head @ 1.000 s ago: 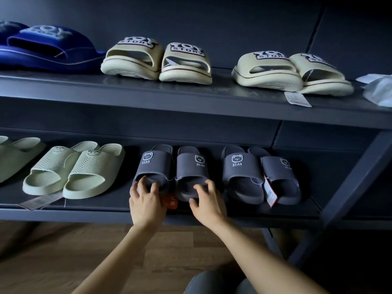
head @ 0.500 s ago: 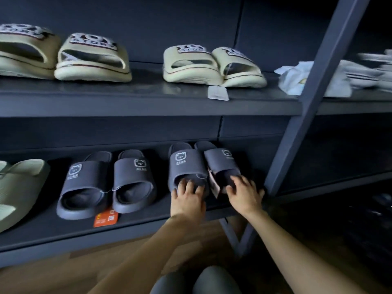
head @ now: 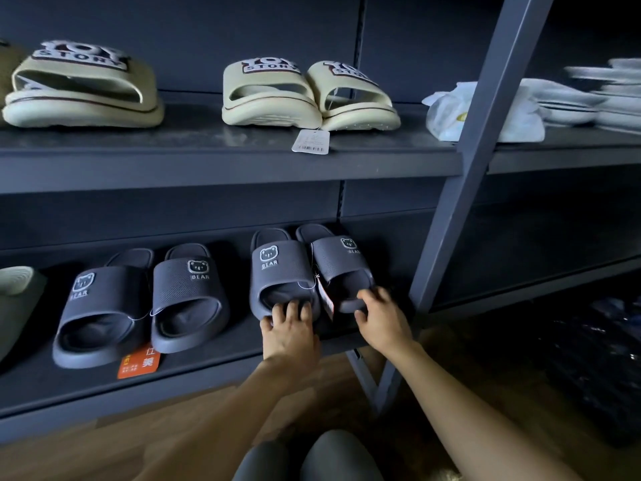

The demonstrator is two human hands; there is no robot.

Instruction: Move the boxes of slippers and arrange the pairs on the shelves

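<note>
Dark grey metal rack w/ a matte dark back panel point(head: 208, 29), pretty dim in here. The lower shelf point(head: 215, 369) runs from 9 o'clock over to the slanted grey upright post point(head: 475, 161) at about 3, and the upper shelf point(head: 208, 161) sits above it across the top third. Wood-look floor point(head: 322, 387) under the rack at 6, plus the person's knees point(head: 312, 456) in grey at the very bottom. The task pair, the grey BEAR pair, is on the lower shelf just right of centre, toes facing out, sides touching. Left hand point(head: 289, 333) has its fingers hooked over the toe edge of the left slipper point(head: 281, 276), and the right hand point(head: 381, 321) grips the toe of the right slipper point(head: 341, 269) w/ curled fingers. A red/white tag point(head: 326, 300) hangs between the two. At 8 o'clock there's a second BEAR pair point(head: 189, 300) w/ an orange tag point(head: 138, 362) lying on the shelf in front. Edge of a pale green slipper point(head: 17, 293) at 9. Up top: a cream Toy Story pair point(head: 305, 95) at 12 w/ a barcode tag point(head: 310, 142) over the shelf lip, and another cream slipper point(head: 83, 88) at 10. At 2 o'clock there's crumpled white plastic point(head: 447, 112) and a blurry pale stack point(head: 607, 95), can't tell what. Something dark on the floor at 4 point(head: 607, 359), too dim to ID.
</note>
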